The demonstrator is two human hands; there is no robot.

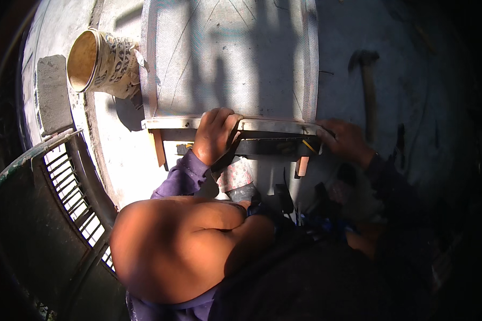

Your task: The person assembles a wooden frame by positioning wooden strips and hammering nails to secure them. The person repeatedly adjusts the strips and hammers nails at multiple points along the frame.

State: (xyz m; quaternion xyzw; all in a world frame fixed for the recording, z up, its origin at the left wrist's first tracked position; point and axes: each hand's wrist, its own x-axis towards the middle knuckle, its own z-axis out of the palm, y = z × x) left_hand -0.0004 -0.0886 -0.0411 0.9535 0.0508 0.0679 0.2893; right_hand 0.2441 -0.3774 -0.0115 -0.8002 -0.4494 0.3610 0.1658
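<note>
head view: at the far left, a dark panel with a slatted opening (76, 187) slants up from the lower edge, and just beyond it lies a grey concrete block (54, 93). next comes a worn pale bucket (115, 59), its mouth facing left, near the left side of a mesh-covered frame (227, 69). that frame fills the upper middle, with its pale wooden rail (168, 123) running across the near edge. low in the view, a bare bent leg (171, 251) bulges below the rail. from its upper edge the left forearm rises in a purple sleeve (179, 176), slanting up and right; the left hand (215, 134) sits knuckles up, left of the rail's middle, fingers close together and curled over the wood. at the rail's right end, the right hand (345, 140) reaches leftward from a dark sleeve (393, 179), its digits touching the corner; shadow covers them, so i cannot tell how tightly they close. farther right, a wooden-handled hammer (369, 93) lies on the shaded concrete floor (412, 69).
</note>
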